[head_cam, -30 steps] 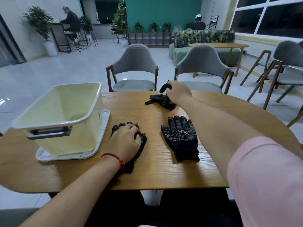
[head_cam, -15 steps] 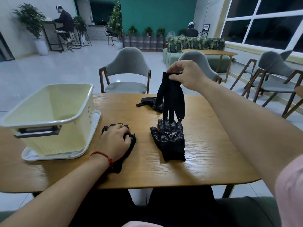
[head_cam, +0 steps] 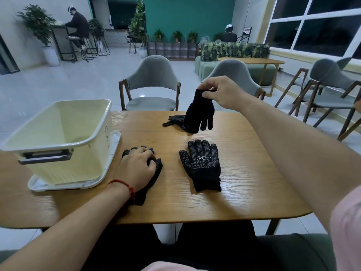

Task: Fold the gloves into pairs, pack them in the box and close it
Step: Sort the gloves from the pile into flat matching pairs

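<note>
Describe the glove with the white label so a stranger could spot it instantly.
Start at the wooden table, cream box on its left. Right of the left hand, which rests on one glove, a second glove lies flat, fingers pointing away. Only it shows a white label; the hanging glove pinched by the right hand looks plain.

Wood table (head_cam: 254, 173), grey chair (head_cam: 152, 75) behind, sofa (head_cam: 234, 49) bkgd.
</note>
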Available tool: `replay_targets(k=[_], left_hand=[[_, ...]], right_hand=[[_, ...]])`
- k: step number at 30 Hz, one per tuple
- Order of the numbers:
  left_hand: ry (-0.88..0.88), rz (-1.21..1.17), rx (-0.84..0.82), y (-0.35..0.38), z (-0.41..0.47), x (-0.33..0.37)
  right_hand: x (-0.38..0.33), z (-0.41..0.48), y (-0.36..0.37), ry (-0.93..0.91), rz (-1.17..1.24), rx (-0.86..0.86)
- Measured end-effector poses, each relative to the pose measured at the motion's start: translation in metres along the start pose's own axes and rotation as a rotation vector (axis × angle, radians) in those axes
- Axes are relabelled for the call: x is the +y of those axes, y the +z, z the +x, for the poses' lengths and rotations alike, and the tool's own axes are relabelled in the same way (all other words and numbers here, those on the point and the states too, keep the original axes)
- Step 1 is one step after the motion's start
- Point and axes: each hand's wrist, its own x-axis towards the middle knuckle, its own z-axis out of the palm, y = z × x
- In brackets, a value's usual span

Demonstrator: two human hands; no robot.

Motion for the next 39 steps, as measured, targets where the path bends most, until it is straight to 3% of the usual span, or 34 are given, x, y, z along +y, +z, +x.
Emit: replay_targets(k=[16, 27, 39], left_hand=[[-0.002, 0.001, 0.006, -0.001, -0.001, 0.000], [-0.001, 0.008, -0.006, -0.002, 0.000, 0.001], [0.000, 0.015, -0.014, -0.002, 0.000, 0.001]], right_hand=[[-0.030, -0.011, -0.001, 0.013, -0.059, 0.122], [-0.036, -0.171, 0.086, -0.062, -0.142, -0.026], [-0.021, -0.217, 0.138, -0.022, -0.093, 0.134]])
